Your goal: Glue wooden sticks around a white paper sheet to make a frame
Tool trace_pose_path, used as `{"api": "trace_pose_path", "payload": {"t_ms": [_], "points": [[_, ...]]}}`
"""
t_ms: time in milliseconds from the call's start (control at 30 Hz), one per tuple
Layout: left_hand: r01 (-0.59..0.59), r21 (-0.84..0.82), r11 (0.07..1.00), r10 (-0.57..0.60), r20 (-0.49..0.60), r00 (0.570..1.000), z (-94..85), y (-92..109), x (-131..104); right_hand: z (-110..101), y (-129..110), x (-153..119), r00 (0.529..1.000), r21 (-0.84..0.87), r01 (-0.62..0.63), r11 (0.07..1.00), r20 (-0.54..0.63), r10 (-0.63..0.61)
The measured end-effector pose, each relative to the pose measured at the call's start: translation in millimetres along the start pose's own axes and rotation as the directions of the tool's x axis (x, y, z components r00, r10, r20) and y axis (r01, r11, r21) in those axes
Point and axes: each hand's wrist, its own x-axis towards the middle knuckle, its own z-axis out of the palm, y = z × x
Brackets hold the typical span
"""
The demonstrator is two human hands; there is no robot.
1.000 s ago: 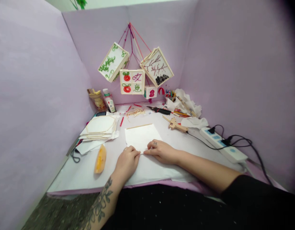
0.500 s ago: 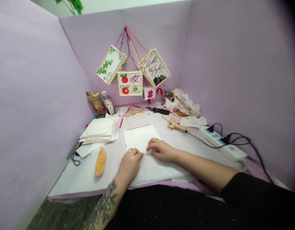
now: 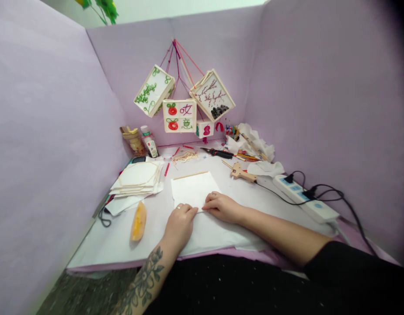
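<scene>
A sheet of white paper (image 3: 190, 188) lies flat before me, with a thin wooden stick (image 3: 190, 175) along its far edge. At the paper's near edge, my left hand (image 3: 182, 221) has thumb and fingers closed on the left part of the fold or rim there. My right hand (image 3: 223, 207) pinches the same edge a little to the right, its fingertips bent down. Between the two hands a short stretch of the edge shows. Whether a second stick lies under the fingers, I cannot tell.
A glue gun (image 3: 242, 172) rests at the right, its cord running to a power strip (image 3: 303, 197). Pliers (image 3: 218, 152) and loose sticks (image 3: 185, 156) lie at the back. Stacked paper frames (image 3: 136, 177) and an orange-yellow wedge (image 3: 138, 222) are left. Decorated lanterns (image 3: 180, 116) hang behind.
My right hand's fingers have lowered and shifted slightly right along the paper's near edge. My left hand stays at the same edge. The view has tilted a little.
</scene>
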Motion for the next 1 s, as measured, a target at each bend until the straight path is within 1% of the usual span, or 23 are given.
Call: {"api": "trace_pose_path", "payload": {"t_ms": [67, 167, 233, 300, 333, 367, 433, 500, 567, 667, 767, 867, 1000], "points": [[-0.060, -0.034, 0.998, 0.059, -0.028, 0.998, 2.8, -0.6, -1.1, -0.9, -0.2, 1.3, 1.000, 0.023, -0.023, 0.999, 0.019, 0.023], [-0.120, -0.089, 0.989, 0.120, -0.002, 0.993, 4.8, -1.1, -1.6, -4.2, -0.1, 3.3, 0.996, 0.095, -0.081, 0.992, 0.043, 0.077], [-0.092, -0.092, 0.992, 0.096, 0.041, 0.995, 3.6, 0.0, -0.9, -7.7, 0.2, 4.0, 0.986, 0.164, -0.166, 0.972, 0.032, 0.163], [-0.031, -0.065, 0.997, 0.037, 0.094, 0.995, 0.6, 2.6, 0.5, -11.9, -0.4, 3.9, 0.965, 0.225, -0.253, 0.941, -0.004, 0.261], [-0.001, -0.049, 0.999, 0.007, 0.121, 0.993, -1.2, 4.2, 1.4, -14.0, -1.4, 3.5, 0.956, 0.245, -0.278, 0.929, -0.022, 0.292], [0.026, -0.036, 0.999, -0.020, 0.146, 0.989, -3.1, 5.8, 2.4, -15.8, -2.9, 2.9, 0.953, 0.256, -0.284, 0.924, -0.034, 0.302], [0.061, -0.021, 0.998, -0.056, 0.184, 0.981, -6.3, 8.5, 4.3, -18.2, -6.7, 1.6, 0.963, 0.255, -0.253, 0.933, -0.030, 0.269], [0.078, -0.014, 0.997, -0.074, 0.204, 0.976, -8.3, 10.1, 5.7, -18.3, -10.0, 0.3, 0.974, 0.239, -0.220, 0.946, -0.008, 0.228], [0.089, -0.012, 0.996, -0.085, 0.209, 0.974, -9.0, 10.5, 6.2, -16.5, -11.7, -0.3, 0.976, 0.216, -0.214, 0.952, 0.015, 0.216], [0.100, -0.015, 0.995, -0.095, 0.202, 0.975, -9.2, 10.5, 5.8, -13.0, -11.5, 0.0, 0.969, 0.197, -0.247, 0.949, 0.041, 0.244], [0.108, -0.018, 0.994, -0.102, 0.210, 0.972, -9.8, 10.7, 5.6, -10.1, -11.1, 1.7, 0.953, 0.221, -0.301, 0.928, 0.054, 0.297], [0.117, -0.015, 0.993, -0.111, 0.222, 0.969, -10.6, 11.4, 5.8, -7.6, -10.4, 3.7, 0.935, 0.288, -0.353, 0.890, 0.074, 0.347], [0.131, -0.020, 0.991, -0.124, 0.218, 0.968, -10.6, 11.5, 6.0, -7.8, -6.7, 5.3, 0.915, 0.407, -0.400, 0.821, 0.125, 0.384]]}}
